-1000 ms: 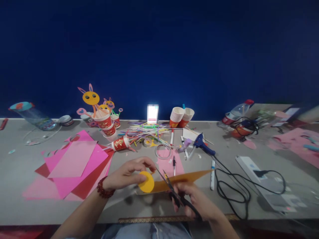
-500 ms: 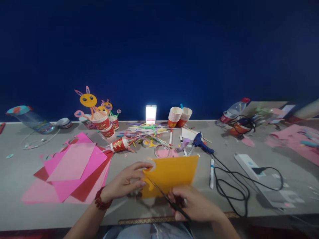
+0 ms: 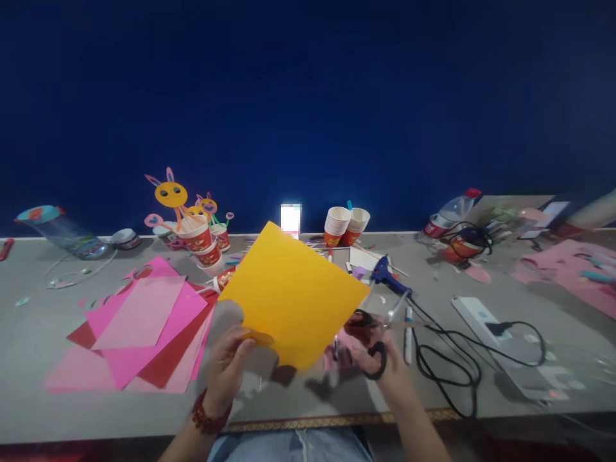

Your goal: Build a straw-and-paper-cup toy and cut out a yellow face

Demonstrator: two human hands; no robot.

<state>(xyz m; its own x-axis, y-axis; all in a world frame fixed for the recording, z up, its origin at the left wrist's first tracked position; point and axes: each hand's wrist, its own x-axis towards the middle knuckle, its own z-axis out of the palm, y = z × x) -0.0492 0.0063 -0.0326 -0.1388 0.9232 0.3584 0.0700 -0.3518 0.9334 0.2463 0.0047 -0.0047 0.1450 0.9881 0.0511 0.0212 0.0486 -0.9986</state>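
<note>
A large sheet of yellow paper [image 3: 293,295] is raised above the table, tilted, with curved bites cut out of its lower left edge. My left hand [image 3: 230,362] pinches it there, between thumb and fingers. A pair of scissors [image 3: 379,360] with black handles is in my right hand [image 3: 392,369], just right of the sheet and apart from it. Its blades look blurred. Pink paper pieces [image 3: 337,356] lie on the table below, partly hidden by the sheet and hand.
Pink and red sheets [image 3: 139,321] are piled at left. Behind them stand paper cups [image 3: 196,240] with yellow rabbit faces. Stacked cups [image 3: 337,224] are at the back. On the right lie a blue glue gun [image 3: 389,277], a marker [image 3: 409,337] and a power strip [image 3: 500,346] with a cable.
The yellow sheet has been lifted and turned, and now hides the straws behind it. The scissors have left the paper, moving up and right with my right hand. My left hand has moved left.
</note>
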